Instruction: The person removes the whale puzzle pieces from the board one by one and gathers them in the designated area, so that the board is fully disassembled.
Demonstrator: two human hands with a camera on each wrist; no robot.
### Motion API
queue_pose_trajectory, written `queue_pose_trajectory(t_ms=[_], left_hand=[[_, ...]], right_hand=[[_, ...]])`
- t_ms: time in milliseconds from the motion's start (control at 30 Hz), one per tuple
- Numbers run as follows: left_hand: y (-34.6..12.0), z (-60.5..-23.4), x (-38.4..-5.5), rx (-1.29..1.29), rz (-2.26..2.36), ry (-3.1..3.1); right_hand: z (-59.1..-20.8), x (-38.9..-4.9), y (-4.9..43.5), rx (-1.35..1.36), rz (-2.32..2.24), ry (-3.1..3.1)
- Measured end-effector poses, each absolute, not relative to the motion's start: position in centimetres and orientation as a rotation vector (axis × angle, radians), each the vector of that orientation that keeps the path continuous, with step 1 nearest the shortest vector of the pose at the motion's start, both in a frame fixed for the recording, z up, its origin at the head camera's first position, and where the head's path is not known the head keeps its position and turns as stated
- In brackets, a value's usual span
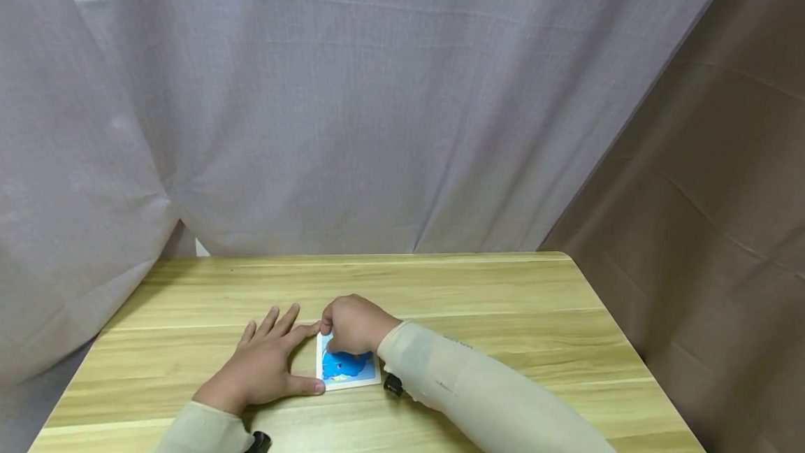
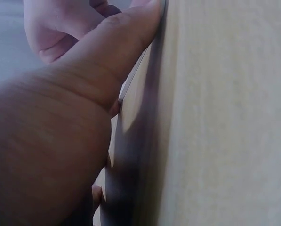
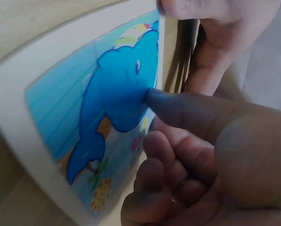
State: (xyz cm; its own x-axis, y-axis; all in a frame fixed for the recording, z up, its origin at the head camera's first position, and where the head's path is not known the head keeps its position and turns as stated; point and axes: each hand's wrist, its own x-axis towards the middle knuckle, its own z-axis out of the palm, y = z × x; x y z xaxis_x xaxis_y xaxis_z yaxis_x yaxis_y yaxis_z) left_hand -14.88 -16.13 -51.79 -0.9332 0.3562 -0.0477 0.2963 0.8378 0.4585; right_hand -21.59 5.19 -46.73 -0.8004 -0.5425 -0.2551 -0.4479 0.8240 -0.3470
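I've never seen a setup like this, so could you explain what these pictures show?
No robot here, only a person's left hand and right hand. The wide picture comes from a camera worn on the head; the two close-ups come from cameras worn on the wrists. On the wood-grained table lies a flat, white-bordered card showing a blue cartoon animal. The left hand is spread, its forefinger and thumb at the card's left edge. The right hand reaches over the card with curled fingers, its thumb on the printed side; I can't tell whether it actually pinches the card.

A grey curtain (image 1: 352, 103) hangs behind the wood-grain table (image 1: 553, 320), a brown curtain (image 1: 711, 194) rightward.
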Motion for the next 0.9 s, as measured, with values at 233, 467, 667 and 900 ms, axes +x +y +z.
queue_pose_trajectory(t_ms=[233,467,667,900], left_hand=[[-16.2,-52.0,-14.9,0.497,0.705,2.874],[-16.2,-52.1,-14.9,0.505,0.705,2.881],[-16.2,-52.0,-14.9,0.512,0.699,2.885],[-16.2,-51.8,-14.8,0.5,0.704,2.875]], right_hand=[[-46.4,-21.6,4.9,-0.741,-0.396,2.669],[-46.4,-22.1,5.1,-0.631,-0.58,2.532],[-46.6,-22.7,5.2,-0.643,-0.55,2.49],[-46.6,-22.8,5.2,-0.674,-0.495,2.501]])
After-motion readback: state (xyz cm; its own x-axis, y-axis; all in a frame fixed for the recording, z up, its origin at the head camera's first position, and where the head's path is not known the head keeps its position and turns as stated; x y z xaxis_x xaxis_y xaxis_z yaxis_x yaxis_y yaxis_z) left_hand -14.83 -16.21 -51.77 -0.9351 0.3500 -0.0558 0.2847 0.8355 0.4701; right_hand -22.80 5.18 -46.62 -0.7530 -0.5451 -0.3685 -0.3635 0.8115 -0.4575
